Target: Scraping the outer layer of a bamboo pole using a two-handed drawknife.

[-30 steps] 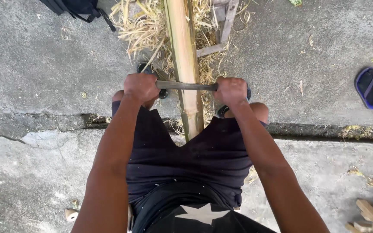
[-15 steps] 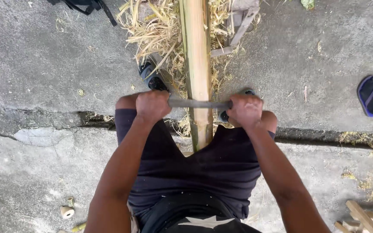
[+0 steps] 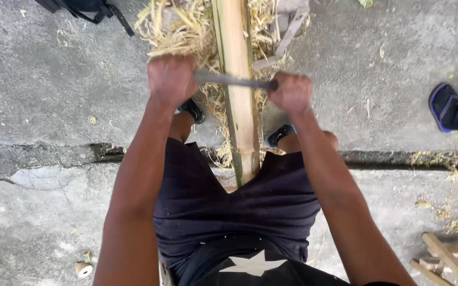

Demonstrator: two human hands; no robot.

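— Where does the bamboo pole (image 3: 238, 90) lie from you?

— Straight ahead. Its long axis runs away from me, from between my knees out toward the heap of dry shavings (image 3: 178, 32) on the concrete floor (image 3: 43, 95). Its near end sits just over the crack in the floor, against my dark shorts (image 3: 229, 212).

— And the blade?

— The metal drawknife bar (image 3: 234, 80) lies square across the pole, touching its top face. It crosses the pole at a right angle, so the pole runs lengthwise and the bar runs side to side.

— Your hands?

— My left hand (image 3: 172, 79) is clenched tight round the bar's left end, my right hand (image 3: 291, 92) fisted round the right end. They sit one on each side of the pole, about equally near it; the left looks a touch farther forward.

— Arms?

— Both stretched out nearly straight, reaching well past my knees, knuckles up.

— Anything else close by?

— My black sandals (image 3: 193, 110) flank the pole. A blue-edged sandal (image 3: 443, 106) lies well apart at the right, wooden slats (image 3: 451, 259) sit at the near right corner, and a black bag (image 3: 83, 8) is far left.
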